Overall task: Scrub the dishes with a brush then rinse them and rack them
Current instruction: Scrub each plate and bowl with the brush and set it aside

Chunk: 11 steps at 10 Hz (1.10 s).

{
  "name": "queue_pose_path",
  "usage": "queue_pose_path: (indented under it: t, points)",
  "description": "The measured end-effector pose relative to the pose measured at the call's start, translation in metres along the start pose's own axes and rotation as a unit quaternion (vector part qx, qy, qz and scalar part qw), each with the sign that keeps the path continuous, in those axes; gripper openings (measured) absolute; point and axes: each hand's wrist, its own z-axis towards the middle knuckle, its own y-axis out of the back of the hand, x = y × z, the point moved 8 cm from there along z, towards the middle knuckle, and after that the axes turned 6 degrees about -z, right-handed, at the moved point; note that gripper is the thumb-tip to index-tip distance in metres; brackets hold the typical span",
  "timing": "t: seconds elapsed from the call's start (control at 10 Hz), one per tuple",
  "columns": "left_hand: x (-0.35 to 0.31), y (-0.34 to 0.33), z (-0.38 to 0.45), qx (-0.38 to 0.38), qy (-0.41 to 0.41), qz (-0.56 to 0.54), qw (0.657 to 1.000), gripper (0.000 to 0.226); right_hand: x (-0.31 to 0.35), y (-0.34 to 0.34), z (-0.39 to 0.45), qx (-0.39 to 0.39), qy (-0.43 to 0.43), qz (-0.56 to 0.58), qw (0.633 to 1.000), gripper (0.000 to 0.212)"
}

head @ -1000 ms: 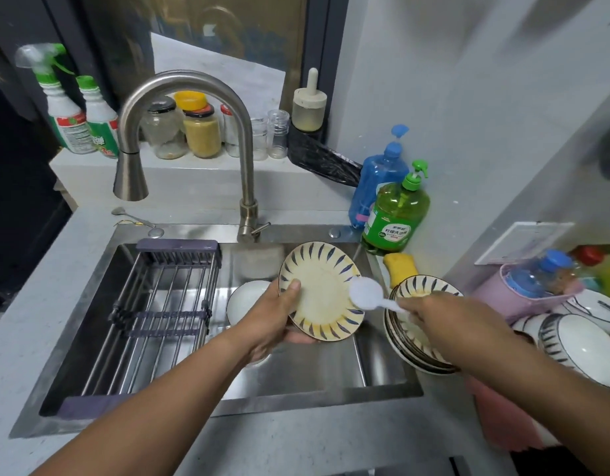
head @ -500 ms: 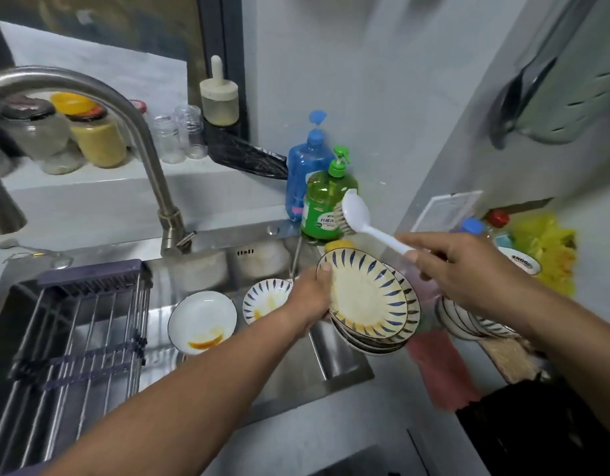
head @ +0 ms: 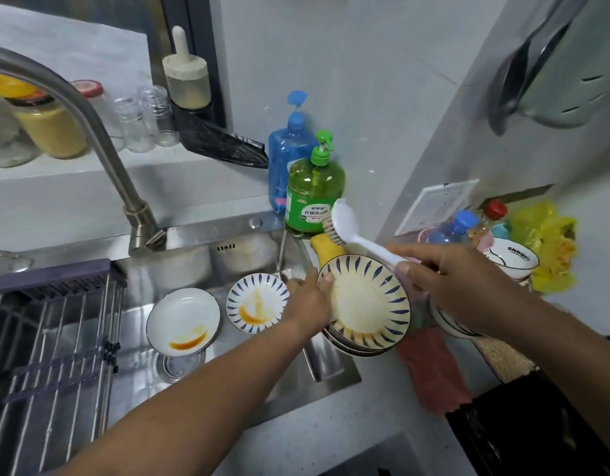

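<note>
A second ago the striped plate (head: 365, 298) was held up over the sink (head: 334, 376) with the brush (head: 344, 223) right by it. Now the left hand (head: 305, 298) has carried it to the right, and it sits on top of the stack of plates (head: 356, 347) at the sink's right edge. The thumb presses on the plate's rim; the other fingers are hidden under it, so I cannot tell how they lie.

The right hand (head: 451, 286) has its fingers curled tight round the brush handle. The brush has lifted up and away; its bristles are near the green soap bottle (head: 313, 197) (maybe it is going for more soap).

The plate looks scrubbed but not rinsed. Two dirty dishes wait in the sink: a white dish (head: 183, 321) and a small striped dish (head: 257, 303), both with orange sauce. The rack (head: 52, 338) holds nothing yet.
</note>
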Motion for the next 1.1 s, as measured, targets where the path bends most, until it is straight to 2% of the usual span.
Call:
queue_pose_path:
  t: [0.2,0.3,0.4,0.5,0.6,0.7,0.8,0.9,1.0,1.1]
  points:
    - [0.016,-0.009,0.009,-0.029,-0.002,-0.012,0.999,0.082,0.004,-0.023,0.022,0.025,0.02,-0.008,0.999,0.033]
    - [0.027,0.006,0.012,-0.042,0.001,-0.081,0.996,0.089,0.015,-0.036,0.034,0.042,0.041,-0.009,0.998,0.033]
    - [0.074,0.029,0.03,-0.097,0.085,-0.195,0.972,0.08,0.032,-0.048,0.044,0.059,0.065,0.01,0.996,0.032]
    - [0.156,0.052,0.047,-0.161,0.212,-0.318,0.91,0.077,0.048,-0.063,0.055,0.084,0.081,0.0,0.993,0.03]
    - [0.226,0.072,0.053,-0.2,0.3,-0.375,0.854,0.085,0.064,-0.082,0.07,0.102,0.094,-0.019,0.99,0.03]
    - [0.268,0.099,0.033,-0.214,0.343,-0.43,0.807,0.052,0.084,-0.102,0.08,0.137,0.122,-0.028,0.983,0.028]
    - [0.303,0.112,0.028,-0.248,0.372,-0.436,0.781,0.04,0.099,-0.122,0.089,0.165,0.127,-0.03,0.978,0.029]
    - [0.346,0.114,0.028,-0.306,0.39,-0.547,0.674,0.033,0.108,-0.141,0.097,0.186,0.129,-0.023,0.974,0.033]
    - [0.371,0.111,0.029,-0.328,0.412,-0.575,0.627,0.035,0.114,-0.156,0.103,0.2,0.139,-0.024,0.97,0.032]
    - [0.383,0.111,0.029,-0.343,0.423,-0.573,0.612,0.029,0.114,-0.164,0.104,0.205,0.142,-0.03,0.968,0.032]
